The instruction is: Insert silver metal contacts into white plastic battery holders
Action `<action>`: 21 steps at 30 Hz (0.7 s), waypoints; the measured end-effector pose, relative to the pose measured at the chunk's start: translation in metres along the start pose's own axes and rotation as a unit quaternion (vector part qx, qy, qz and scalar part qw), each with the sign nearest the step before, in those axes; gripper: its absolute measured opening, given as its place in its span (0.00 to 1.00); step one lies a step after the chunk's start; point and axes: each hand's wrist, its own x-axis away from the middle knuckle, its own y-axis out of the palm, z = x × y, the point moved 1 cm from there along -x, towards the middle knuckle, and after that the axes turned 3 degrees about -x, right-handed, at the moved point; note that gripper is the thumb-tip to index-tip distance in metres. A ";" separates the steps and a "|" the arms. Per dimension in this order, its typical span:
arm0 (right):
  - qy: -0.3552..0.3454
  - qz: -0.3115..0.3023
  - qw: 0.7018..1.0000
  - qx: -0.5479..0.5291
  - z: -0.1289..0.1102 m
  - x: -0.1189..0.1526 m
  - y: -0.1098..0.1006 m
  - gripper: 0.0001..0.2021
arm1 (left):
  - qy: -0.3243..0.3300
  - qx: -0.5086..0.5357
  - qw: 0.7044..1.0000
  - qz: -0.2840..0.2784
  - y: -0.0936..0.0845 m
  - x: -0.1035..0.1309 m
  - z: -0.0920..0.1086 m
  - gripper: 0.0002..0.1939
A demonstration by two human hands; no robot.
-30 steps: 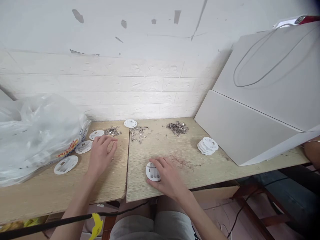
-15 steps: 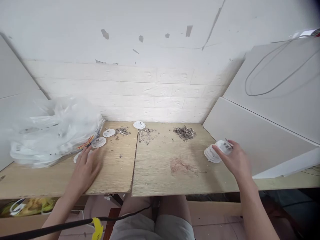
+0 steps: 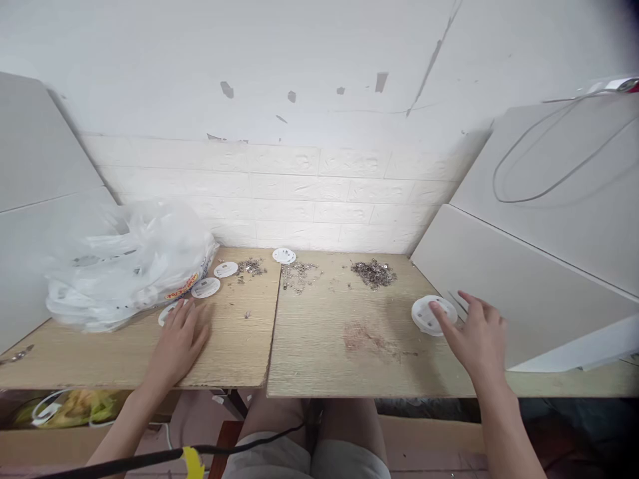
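My right hand rests open at the right side of the wooden table, fingertips touching a stack of white round plastic discs. My left hand lies flat with fingers apart on the left board, its fingertips at a white disc beside the plastic bag. Two more white discs lie just beyond it. Another disc sits at the back by the wall. Piles of small metal parts are spread along the back.
A bulging clear plastic bag fills the left rear of the table. Grey slanted panels stand at the right, with a cable looped on the upper one. A brownish smear of dust marks the table's middle. My legs show below the table edge.
My right hand carried a white disc from the table's front middle to the stack at the right and set it down. My left hand slid back and left to the disc by the bag.
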 end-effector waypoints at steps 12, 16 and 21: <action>-0.194 -0.094 0.969 -0.117 -0.064 0.068 0.014 0.19 | -0.047 -0.046 0.997 -0.037 -0.003 -0.001 0.003 0.30; -0.212 -0.156 0.963 -0.055 -0.059 0.083 0.034 0.18 | -0.041 -0.044 0.997 -0.047 -0.001 0.002 0.000 0.29; -0.225 -0.191 0.952 -0.077 -0.057 0.073 0.042 0.18 | -0.038 -0.010 0.999 -0.029 -0.004 -0.005 0.005 0.28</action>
